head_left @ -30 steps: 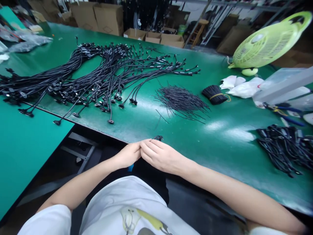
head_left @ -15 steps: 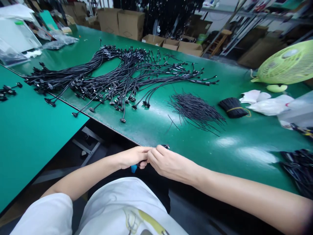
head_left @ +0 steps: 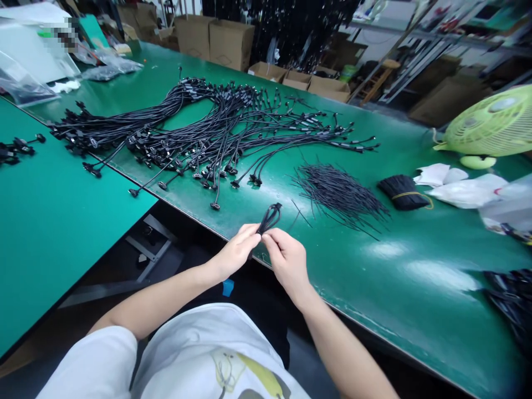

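Observation:
Over the front edge of the green table, my left hand point(head_left: 238, 250) is closed round a folded black cable point(head_left: 271, 215), whose looped end sticks up above the fingers. My right hand point(head_left: 286, 260) pinches at the middle of this bundle, its fingertips against those of my left hand; whether a tie lies between them is too small to tell. Beyond them spreads a large heap of black cables point(head_left: 224, 116) with connectors on the ends. A pile of thin black ties point(head_left: 338, 194) lies to the right of the hands.
Right of the ties are a banded black bundle point(head_left: 401, 192), white plastic bags point(head_left: 467, 191) and a green fan point(head_left: 490, 124). More black cables point(head_left: 515, 299) lie at the right edge. Cardboard boxes point(head_left: 230, 44) stand behind the green table point(head_left: 394, 260).
Both hands have risen and moved forward over the table edge. The cable loop, mostly hidden before, now shows above the fingers. The view has shifted slightly.

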A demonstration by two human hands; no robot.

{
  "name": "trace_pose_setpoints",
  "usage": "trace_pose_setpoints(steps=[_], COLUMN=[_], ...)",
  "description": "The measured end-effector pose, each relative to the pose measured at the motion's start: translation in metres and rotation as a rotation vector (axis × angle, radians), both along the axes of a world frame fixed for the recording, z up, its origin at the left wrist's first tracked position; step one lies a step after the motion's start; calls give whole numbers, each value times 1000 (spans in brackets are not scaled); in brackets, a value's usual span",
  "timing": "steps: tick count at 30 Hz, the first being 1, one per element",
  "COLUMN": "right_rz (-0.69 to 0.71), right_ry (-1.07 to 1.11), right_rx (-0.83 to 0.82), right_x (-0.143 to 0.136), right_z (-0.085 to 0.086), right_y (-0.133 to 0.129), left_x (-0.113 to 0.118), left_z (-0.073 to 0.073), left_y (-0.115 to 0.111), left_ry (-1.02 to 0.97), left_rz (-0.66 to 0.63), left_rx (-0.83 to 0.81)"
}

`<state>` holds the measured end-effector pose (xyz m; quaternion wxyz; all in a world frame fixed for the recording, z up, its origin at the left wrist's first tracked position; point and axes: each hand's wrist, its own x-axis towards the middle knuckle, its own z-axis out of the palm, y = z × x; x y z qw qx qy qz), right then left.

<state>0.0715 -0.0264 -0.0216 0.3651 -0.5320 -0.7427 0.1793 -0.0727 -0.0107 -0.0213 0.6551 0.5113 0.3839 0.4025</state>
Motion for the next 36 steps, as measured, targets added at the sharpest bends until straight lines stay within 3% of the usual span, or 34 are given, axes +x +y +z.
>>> trace_pose_setpoints(steps=[3,5,7,9,12,15,18,21,23,26,28,31,33,36], right_rz=[14,39,9,-28,64,187,180,114,47,-24,-27,26,79,165], right_ry=[395,427,327,178,-31,-130,-104,-137,-242,-389,-358,15,428,924], right_rx=[-296,-385,-351,-211,3,49,-34,-10,132,373,416,149,-192,-671], right_x=[5,15,23,24,12,-2,-2,4,6,6,6,4,2,2], right_z=[-13,-16,-13,-5,3,-2,-10,-11,-4,13,24,28,21,5], right_y=[-1,0,-1,-7,-21,-30,-27,-26,-30,-39,-42,-39,-35,-34], left_x=[-10,-17,-22,-24,-25,-31,-39,-37,-32,-25,-21,-13,-7,4], left_z=[3,2,-2,-8,-13,-5,11,21,21,17,14,10,6,0], left_y=[0,-4,-8,-9,-5,-1,-6,-19,-29,-43,-51,-54,-53,-48], left_ry=[-6,111,253,331,248,28,20,94,50,-11,-22,46,111,87], left_rz=[8,-33,-148,-260,-225,-129,-156,13,107,-22,-95,-44,41,86], left_rx=[111,254,396,424,219,-2,33,119,40,-172,-213,-58,60,69])
